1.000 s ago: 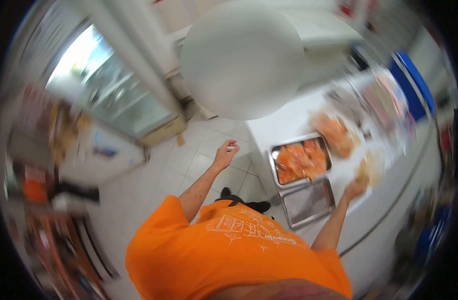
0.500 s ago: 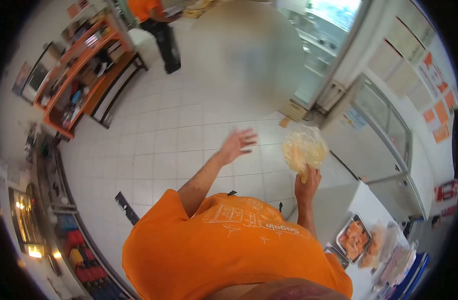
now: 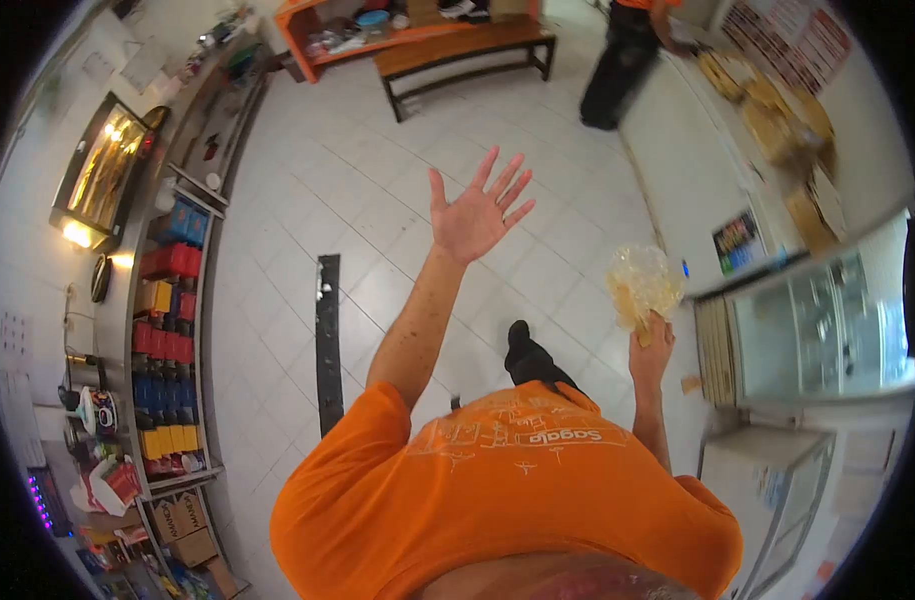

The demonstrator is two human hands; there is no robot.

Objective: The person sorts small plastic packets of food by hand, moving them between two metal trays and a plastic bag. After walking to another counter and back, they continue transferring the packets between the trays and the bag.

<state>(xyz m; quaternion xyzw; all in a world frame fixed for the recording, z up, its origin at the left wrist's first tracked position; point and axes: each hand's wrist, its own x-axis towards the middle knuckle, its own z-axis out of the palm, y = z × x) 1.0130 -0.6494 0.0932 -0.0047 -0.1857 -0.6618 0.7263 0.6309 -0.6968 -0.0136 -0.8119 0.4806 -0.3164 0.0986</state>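
In the head view my right hand (image 3: 652,348) is closed around the gathered neck of a clear plastic bag (image 3: 641,288) with something pale yellow in it. The contents are too blurred to name. The bag is held up over the tiled floor, in front of my right side. My left hand (image 3: 471,218) is raised in the air with its fingers spread and palm showing, touching nothing. One of my feet (image 3: 518,335), in dark footwear, shows on the floor between my arms.
A counter with shelves of coloured packages (image 3: 167,345) runs along the left. A wooden bench (image 3: 462,48) stands ahead. At the right are a white counter (image 3: 682,150), a glass-fronted cabinet (image 3: 812,325) and a chest freezer (image 3: 752,470). Another person (image 3: 622,65) stands far right.
My body has turned left, bringing the packed shelves and bench into fuller view. The left hand is lifted with fingers spread wider. The bag stays in my right hand.
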